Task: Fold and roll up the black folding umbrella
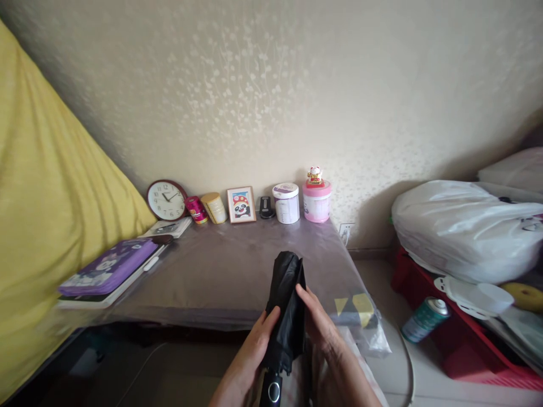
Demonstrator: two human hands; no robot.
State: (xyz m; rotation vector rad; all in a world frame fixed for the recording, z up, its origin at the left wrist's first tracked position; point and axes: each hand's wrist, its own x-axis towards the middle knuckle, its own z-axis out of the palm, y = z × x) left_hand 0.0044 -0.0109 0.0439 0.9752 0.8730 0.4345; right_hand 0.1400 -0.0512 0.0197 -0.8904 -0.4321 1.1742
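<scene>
A folded black umbrella [283, 316] is held between my two hands in front of the table's near edge. Its handle, with a ringed button, points down toward me, and its top leans over the tabletop. My left hand [259, 342] grips the canopy from the left, thumb lying along the fabric. From the right side, my right hand [316, 316] presses on the loose folds with its thumb on top. The other fingers of both hands are mostly hidden behind the umbrella.
Along the back of the covered table [220, 271] stand a clock [167, 199], a framed panda picture [241, 204] and lidded tubs [287, 204]. A purple case [108, 265] lies left. Right, on the floor, are a spray can [425, 319] and a red crate [462, 356] under bags.
</scene>
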